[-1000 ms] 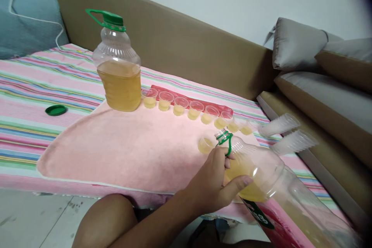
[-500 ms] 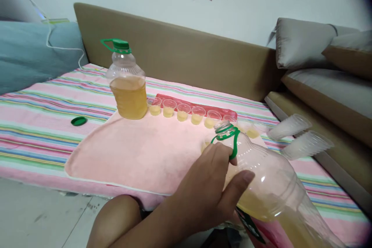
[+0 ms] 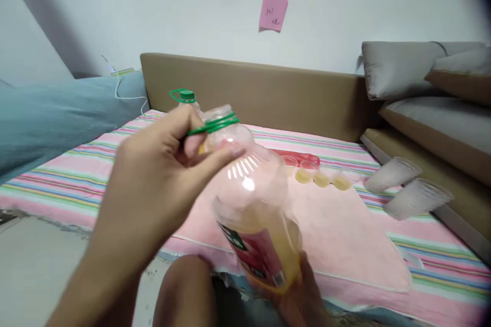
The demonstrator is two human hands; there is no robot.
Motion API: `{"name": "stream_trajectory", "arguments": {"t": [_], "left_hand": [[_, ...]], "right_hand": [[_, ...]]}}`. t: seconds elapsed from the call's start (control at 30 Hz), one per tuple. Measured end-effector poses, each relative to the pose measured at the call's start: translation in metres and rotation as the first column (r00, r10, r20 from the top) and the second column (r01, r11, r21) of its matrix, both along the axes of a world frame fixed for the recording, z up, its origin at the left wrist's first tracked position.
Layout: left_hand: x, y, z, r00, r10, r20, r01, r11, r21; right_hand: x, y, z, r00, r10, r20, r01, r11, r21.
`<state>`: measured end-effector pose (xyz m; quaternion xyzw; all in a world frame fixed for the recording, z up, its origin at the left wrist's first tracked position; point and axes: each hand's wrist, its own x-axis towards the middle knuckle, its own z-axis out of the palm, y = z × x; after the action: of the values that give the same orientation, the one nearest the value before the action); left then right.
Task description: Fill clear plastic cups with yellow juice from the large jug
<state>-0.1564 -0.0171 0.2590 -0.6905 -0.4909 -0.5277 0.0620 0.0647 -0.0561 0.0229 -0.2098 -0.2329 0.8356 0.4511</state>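
Note:
In front of me I hold a large clear plastic bottle (image 3: pixel 264 173), uncapped and tilted slightly left, with yellowish liquid in its lower part and a red label. My left hand (image 3: pixel 164 163) grips the green handle ring at its neck. My right hand (image 3: pixel 297 291) supports the bottle from below, its fingers partly hidden. Behind my left hand, a second bottle (image 3: pixel 187 96) shows only its green cap and upper neck. A row of small clear cups (image 3: pixel 321 179) holding yellowish liquid stands on the pink mat (image 3: pixel 345 235); the bottle covers part of the row.
Two stacks of clear plastic cups (image 3: pixel 418 198) lie on the striped sheet at right. A red plastic packet (image 3: pixel 303 157) lies behind the cups. Grey and brown cushions (image 3: pixel 441 122) are piled at right; a headboard (image 3: pixel 261 84) runs along the back.
The bottle has moved left and become more upright. My right hand has come into view beneath it. My view has shifted up, and the bottle now hides several cups.

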Motion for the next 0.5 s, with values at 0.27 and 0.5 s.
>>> {"name": "stream_trajectory", "arguments": {"t": [0.27,0.5], "left_hand": [[-0.042,-0.004,0.036,0.934,0.273,-0.232,-0.215,0.945,0.246],[-0.095,0.024,0.033,0.840,0.464,-0.282,-0.411,0.882,0.228]], "right_hand": [[-0.097,0.079,0.032,0.979,0.118,0.165,-0.140,0.982,0.128],[-0.104,0.086,0.035,0.899,0.069,0.432,-0.167,0.967,0.194]]}}
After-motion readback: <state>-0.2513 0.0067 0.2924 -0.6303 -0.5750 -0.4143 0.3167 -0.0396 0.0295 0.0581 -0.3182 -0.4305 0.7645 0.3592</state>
